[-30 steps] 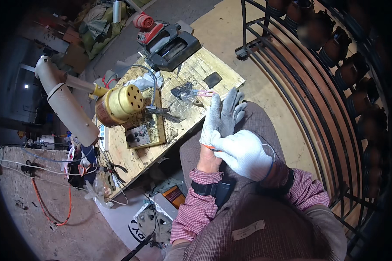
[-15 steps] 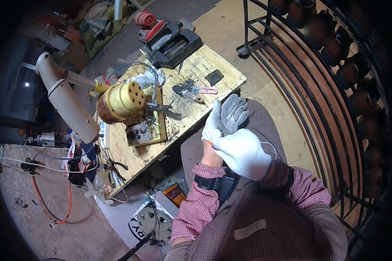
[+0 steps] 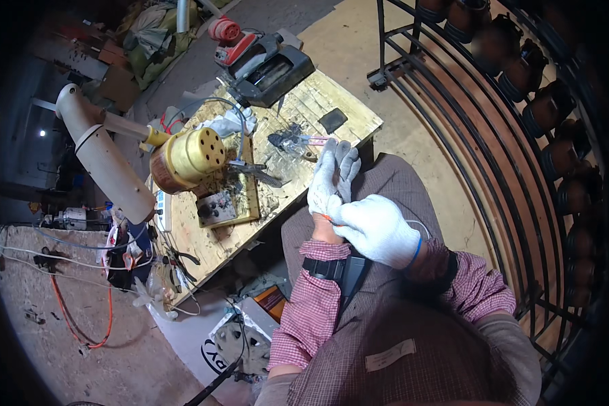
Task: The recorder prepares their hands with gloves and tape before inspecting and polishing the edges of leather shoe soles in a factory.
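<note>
Two gloved hands are being held together above the lap: the left hand (image 3: 334, 169) is being stretched out, fingers extended, while the orange-edged glove cuff (image 3: 326, 217) at its wrist is being pinched by the right hand (image 3: 380, 231). Were the cuff tugged unevenly, its knit could be overstretched or torn; were the grip lost, the right hand could be jerked back. A white loop of cord (image 3: 418, 224) beside the right glove could be snagged. The pink-handled tool (image 3: 317, 141), lying near the left fingertips, could be knocked by a sudden swing. Surface: a worn wooden workbench (image 3: 350, 101), littered with dark scraps; a dark square pad (image 3: 332, 120), pliers (image 3: 250, 167) and a cut-out black jug (image 3: 277, 73) are being supported on it. Room: a perforated yellow extraction hood (image 3: 197, 152) is being carried over the bench by a jointed beige arm (image 3: 111, 172); dark, rounded articles (image 3: 543, 111) are being stored on a black metal rack (image 3: 381, 40) at right.
</note>
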### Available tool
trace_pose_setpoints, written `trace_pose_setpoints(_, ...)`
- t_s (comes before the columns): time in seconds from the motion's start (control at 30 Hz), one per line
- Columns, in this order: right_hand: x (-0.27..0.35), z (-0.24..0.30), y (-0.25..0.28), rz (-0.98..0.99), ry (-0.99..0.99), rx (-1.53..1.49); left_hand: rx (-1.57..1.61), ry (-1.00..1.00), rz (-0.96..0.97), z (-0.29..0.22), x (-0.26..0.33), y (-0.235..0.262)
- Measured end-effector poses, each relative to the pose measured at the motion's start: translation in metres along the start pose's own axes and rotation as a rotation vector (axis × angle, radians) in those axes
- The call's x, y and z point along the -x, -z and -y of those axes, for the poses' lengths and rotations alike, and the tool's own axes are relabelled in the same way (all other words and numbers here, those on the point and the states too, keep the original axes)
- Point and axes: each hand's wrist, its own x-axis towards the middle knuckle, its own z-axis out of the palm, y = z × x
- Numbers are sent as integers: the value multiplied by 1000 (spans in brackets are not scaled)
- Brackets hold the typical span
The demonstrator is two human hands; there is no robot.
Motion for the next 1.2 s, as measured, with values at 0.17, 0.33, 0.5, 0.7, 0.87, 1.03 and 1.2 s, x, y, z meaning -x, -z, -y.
trace_pose_setpoints(0.17,-1,1,-3,58,15,92,50,27,62,-1,-3,-1)
trace_pose_setpoints(0.33,-2,5,-4,58,30,132,-22,-43,-103,3,-7,-1)
trace_pose_setpoints(0.5,-6,17,4,-11,17,158,261,-117,89,-10,-7,-1)
trace_pose_setpoints(0.7,-11,12,2,-157,-20,249,344,-206,-102,-19,4,-19)
trace_pose_setpoints(0.87,1,-7,-13,-160,-138,155,-82,-321,-48,-9,14,-25)
trace_pose_setpoints(1.03,6,-12,-17,-151,-68,-23,-201,-428,-90,-13,12,-7)
trace_pose_setpoints(1.2,4,17,-3,-40,-17,141,176,-23,210,-23,15,-7)
